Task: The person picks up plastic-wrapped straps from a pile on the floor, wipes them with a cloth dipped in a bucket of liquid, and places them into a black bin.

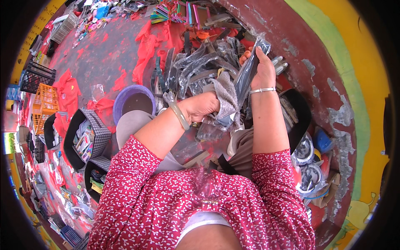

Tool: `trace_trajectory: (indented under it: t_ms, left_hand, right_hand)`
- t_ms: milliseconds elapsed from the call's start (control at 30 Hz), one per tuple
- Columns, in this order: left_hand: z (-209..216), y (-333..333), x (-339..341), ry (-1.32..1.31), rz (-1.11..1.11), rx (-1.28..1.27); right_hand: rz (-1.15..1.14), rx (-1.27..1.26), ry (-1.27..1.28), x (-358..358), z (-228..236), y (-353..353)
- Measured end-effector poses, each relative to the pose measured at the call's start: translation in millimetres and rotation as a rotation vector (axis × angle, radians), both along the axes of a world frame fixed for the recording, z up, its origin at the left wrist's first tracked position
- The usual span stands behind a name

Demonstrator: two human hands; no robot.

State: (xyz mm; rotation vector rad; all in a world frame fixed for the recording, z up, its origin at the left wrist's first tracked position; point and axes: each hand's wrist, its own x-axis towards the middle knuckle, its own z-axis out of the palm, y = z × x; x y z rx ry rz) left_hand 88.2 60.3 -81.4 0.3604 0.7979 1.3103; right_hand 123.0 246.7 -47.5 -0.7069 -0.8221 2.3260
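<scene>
My right hand is raised at the upper right, its fingers round one end of a long dark flat piece in clear plastic wrap. My left hand is closed on a grey textured cloth, which lies against the lower end of the wrapped piece. What the wrapped piece is, I cannot tell. Just beyond my hands spreads a heap of similar dark plastic-wrapped pieces. Below the cloth, more clear wrapping shows between my knees.
A purple bucket stands left of my knee. Checked hexagonal boxes hold small goods farther left, near an orange crate and a black crate. On the right are a black bin, wrapped round items and a peeling wall.
</scene>
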Motion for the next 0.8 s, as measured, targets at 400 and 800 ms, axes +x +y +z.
trace_trajectory:
  t_ms: [400,800]
  left_hand:
    - [13.3,2.1,7.3,-0.121,0.223,0.111]
    - [19.7,3.2,-0.1,-0.119,0.49,0.032]
  right_hand:
    - [-0.072,-0.028,-0.006,1.8,2.6,12.1]
    - [0.274,-0.159,0.32,0.9,-6.0,-28.9]
